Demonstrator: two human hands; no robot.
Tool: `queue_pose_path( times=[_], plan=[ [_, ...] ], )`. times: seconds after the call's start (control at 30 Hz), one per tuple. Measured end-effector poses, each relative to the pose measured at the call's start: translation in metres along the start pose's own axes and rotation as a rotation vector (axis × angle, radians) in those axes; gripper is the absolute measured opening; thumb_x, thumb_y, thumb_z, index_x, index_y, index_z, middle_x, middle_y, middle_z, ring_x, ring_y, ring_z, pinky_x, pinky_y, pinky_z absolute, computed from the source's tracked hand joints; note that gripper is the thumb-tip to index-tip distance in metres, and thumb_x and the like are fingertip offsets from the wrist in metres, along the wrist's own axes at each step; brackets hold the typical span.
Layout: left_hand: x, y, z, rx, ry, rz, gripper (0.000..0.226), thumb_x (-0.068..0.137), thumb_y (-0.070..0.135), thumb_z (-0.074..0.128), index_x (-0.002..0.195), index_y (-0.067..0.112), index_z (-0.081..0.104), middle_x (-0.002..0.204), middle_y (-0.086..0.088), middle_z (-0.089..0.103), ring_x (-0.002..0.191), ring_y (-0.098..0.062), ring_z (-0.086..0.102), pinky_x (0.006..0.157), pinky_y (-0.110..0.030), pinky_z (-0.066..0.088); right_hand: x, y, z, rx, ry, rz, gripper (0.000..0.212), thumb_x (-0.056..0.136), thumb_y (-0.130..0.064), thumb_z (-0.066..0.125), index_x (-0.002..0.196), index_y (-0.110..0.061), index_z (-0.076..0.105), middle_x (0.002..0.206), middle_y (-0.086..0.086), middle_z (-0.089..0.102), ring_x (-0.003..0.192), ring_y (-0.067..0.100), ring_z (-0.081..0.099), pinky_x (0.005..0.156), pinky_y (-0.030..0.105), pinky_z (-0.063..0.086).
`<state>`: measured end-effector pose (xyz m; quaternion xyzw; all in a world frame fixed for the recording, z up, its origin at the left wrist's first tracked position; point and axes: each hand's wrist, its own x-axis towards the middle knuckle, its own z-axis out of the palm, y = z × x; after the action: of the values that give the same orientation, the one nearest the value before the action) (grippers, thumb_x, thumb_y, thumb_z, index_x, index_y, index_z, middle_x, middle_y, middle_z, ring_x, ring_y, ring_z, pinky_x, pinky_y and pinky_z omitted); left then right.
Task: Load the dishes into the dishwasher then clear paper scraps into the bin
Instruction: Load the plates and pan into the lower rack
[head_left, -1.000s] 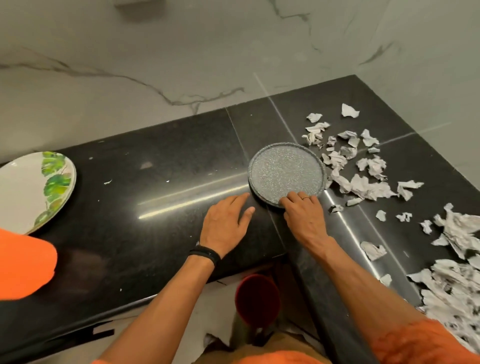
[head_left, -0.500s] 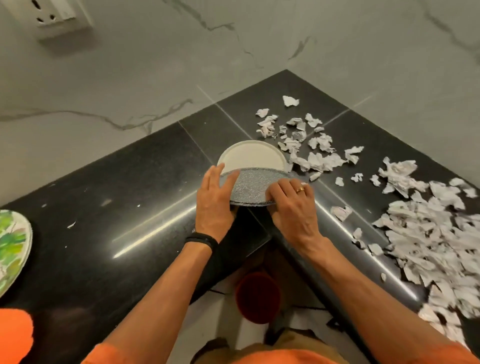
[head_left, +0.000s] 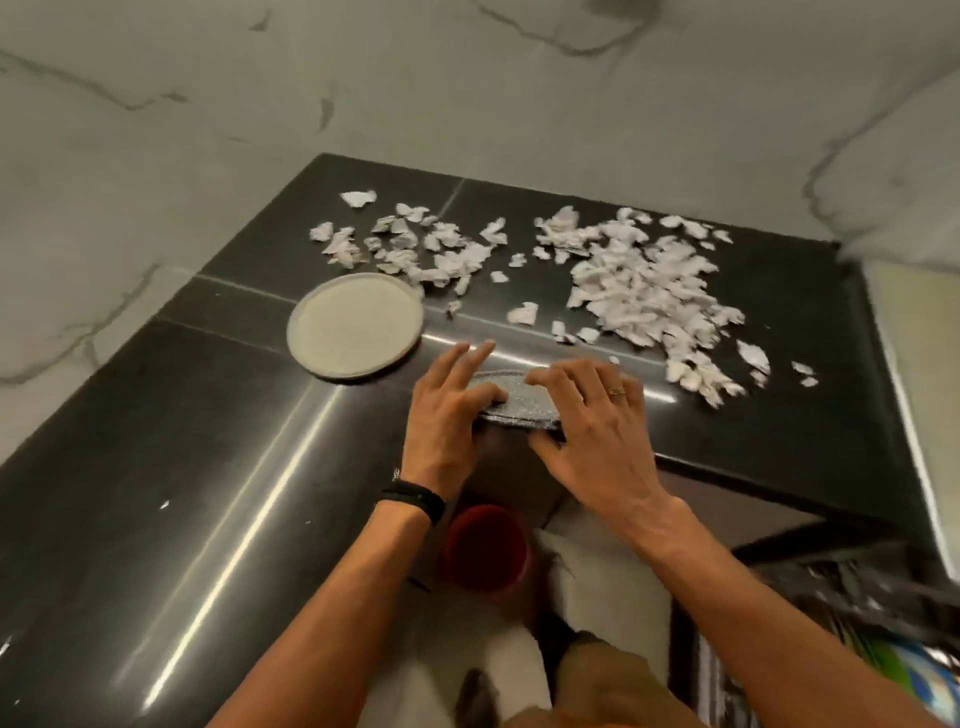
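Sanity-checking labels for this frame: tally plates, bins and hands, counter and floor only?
Plates: 2 (cream plate on the counter; grey speckled plate, held)
Red bin: 1
Hands: 2 (left hand, right hand)
Total: 5
Paper scraps: too many to count.

Worktop (head_left: 156, 519): black, glossy stone, L-shaped, set into the corner where two walls meet. Thin straight seams cross it, and long streaks of reflected light run over it towards the front edge.
Wall (head_left: 467, 93): pale grey marble with dark, wandering veins. It rises directly behind the worktop on the far side and on the left.
Floor (head_left: 441, 691): pale and blurred, seen in the inner angle below the worktop's edge.
Cream panel (head_left: 914, 332): stands just beside the worktop's right end. What it belongs to cannot be told.
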<state>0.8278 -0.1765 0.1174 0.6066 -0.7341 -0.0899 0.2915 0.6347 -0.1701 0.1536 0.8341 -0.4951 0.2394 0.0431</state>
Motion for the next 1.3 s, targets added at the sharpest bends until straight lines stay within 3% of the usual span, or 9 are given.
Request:
queue_pose_path(
  times=[0.23,0.4,0.5,0.63,0.73,1.0,1.17,1.3],
  plan=[
    [-0.004,0.121,0.063,-0.102,-0.262,0.327,0.032,0.077,0.003,0.075,0.099,0.027,0.075,0.155,0.005,0.047,0.145,-0.026,0.036,0.109,-0.048,0.036,-0.103,0.046,-0.076,-0.18,-0.181,0.451,0.078,0.071,-0.047,0.081,0.14,-0.024,0.05,0.135,0.004,0.055,0.125,0.028,0.053,0.097,0.046,0.049],
    [-0.023,0.209,0.108,-0.111,-0.409,0.563,0.026,0.079,0.008,0.075,0.097,0.025,0.076,0.154,0.005,0.048,0.144,-0.023,0.036,0.107,-0.043,0.034,-0.188,0.082,-0.117,-0.173,-0.285,0.732,0.08,0.082,-0.05,0.072,0.15,-0.026,0.039,0.151,0.002,0.044,0.143,0.026,0.04,0.107,0.048,0.044],
    [-0.038,0.259,0.135,-0.091,-0.477,0.677,0.024,0.078,0.01,0.078,0.096,0.025,0.076,0.151,0.004,0.051,0.14,-0.024,0.04,0.105,-0.047,0.038,-0.239,0.103,-0.139,-0.125,-0.361,0.859,0.067,0.091,-0.046,0.063,0.15,-0.027,0.04,0.15,0.0,0.047,0.14,0.025,0.044,0.108,0.045,0.043],
    [-0.073,0.329,0.178,-0.072,-0.567,0.781,0.025,0.079,0.008,0.078,0.097,0.025,0.074,0.144,0.003,0.057,0.135,-0.024,0.043,0.102,-0.048,0.04,-0.315,0.132,-0.16,-0.045,-0.484,1.034,0.032,0.099,-0.036,0.051,0.13,-0.027,0.056,0.127,0.002,0.065,0.115,0.029,0.063,0.089,0.042,0.053],
    [-0.101,0.363,0.211,-0.028,-0.636,0.84,0.033,0.076,0.006,0.081,0.1,0.027,0.073,0.132,0.006,0.065,0.13,-0.023,0.049,0.098,-0.048,0.044,-0.368,0.148,-0.158,0.019,-0.503,1.103,0.032,0.1,-0.032,0.049,0.131,-0.025,0.054,0.128,0.004,0.064,0.115,0.031,0.063,0.088,0.042,0.053],
    [-0.155,0.373,0.322,0.062,-0.804,0.808,0.047,0.067,-0.006,0.077,0.101,0.027,0.074,0.114,0.01,0.071,0.128,-0.023,0.053,0.103,-0.049,0.042,-0.468,0.19,-0.09,0.173,-0.535,1.226,0.048,0.101,-0.03,0.052,0.147,-0.032,0.037,0.14,-0.005,0.057,0.115,0.033,0.065,0.088,0.046,0.055],
    [-0.168,0.336,0.453,0.068,-0.891,0.875,0.053,0.064,-0.016,0.061,0.104,0.018,0.073,0.114,0.001,0.071,0.128,-0.03,0.053,0.106,-0.056,0.043,-0.515,0.239,0.009,0.194,-0.482,1.315,0.055,0.104,-0.029,0.049,0.157,-0.03,0.032,0.149,-0.006,0.052,0.122,0.03,0.061,0.086,0.045,0.056],
    [-0.166,0.302,0.562,0.011,-0.896,0.958,0.056,0.063,-0.01,0.046,0.108,0.011,0.074,0.116,-0.009,0.07,0.123,-0.036,0.053,0.108,-0.055,0.041,-0.545,0.284,0.099,0.153,-0.424,1.352,0.055,0.105,-0.024,0.046,0.159,-0.028,0.031,0.153,-0.004,0.049,0.121,0.029,0.062,0.083,0.043,0.056]
  ],
)
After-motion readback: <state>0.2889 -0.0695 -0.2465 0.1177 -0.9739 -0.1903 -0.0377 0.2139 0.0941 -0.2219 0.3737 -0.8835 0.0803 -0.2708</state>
